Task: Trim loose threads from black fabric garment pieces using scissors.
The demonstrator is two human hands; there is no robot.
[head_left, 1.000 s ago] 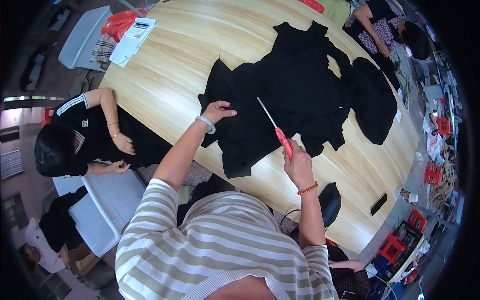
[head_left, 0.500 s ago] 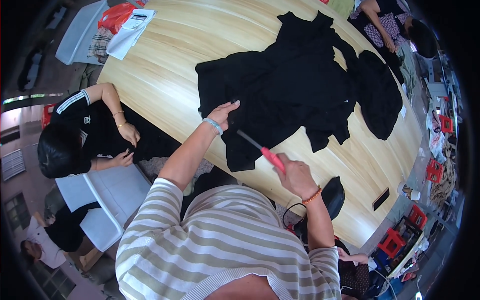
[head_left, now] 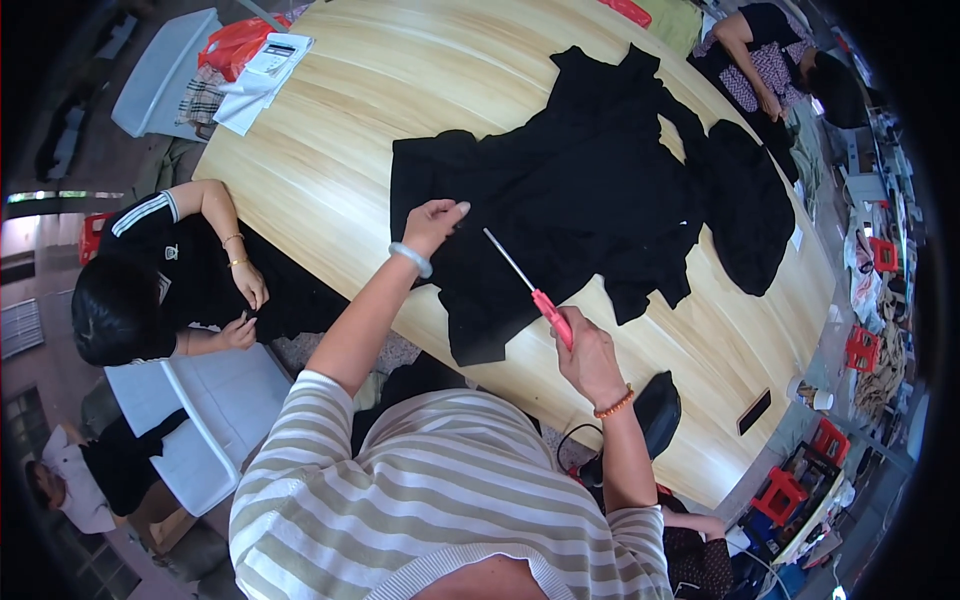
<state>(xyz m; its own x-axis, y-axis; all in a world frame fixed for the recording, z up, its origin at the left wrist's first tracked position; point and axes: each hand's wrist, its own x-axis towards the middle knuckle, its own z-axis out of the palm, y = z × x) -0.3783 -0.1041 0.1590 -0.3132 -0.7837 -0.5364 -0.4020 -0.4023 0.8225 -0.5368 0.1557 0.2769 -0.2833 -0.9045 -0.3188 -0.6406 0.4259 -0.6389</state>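
Observation:
A black garment (head_left: 570, 210) lies spread over a long light wooden table (head_left: 350, 130). My left hand (head_left: 435, 224), with a pale bangle on its wrist, rests on the garment's near left edge with fingers bent. My right hand (head_left: 588, 358) grips the red handles of a pair of scissors (head_left: 525, 285). The shut silver blades point up and left toward my left hand, above the cloth's near hem. I wear a striped top.
A person in black (head_left: 170, 280) sits at the table's left side, hands close together. Another person (head_left: 775, 60) sits at the far right. White papers and a red bag (head_left: 250, 50) lie at the far left end. A dark flat object (head_left: 755, 410) lies near the table's right edge.
My right hand with the scissors has dropped lower and nearer my body, blades now aimed at my left hand. My left hand has stayed on the garment's edge.

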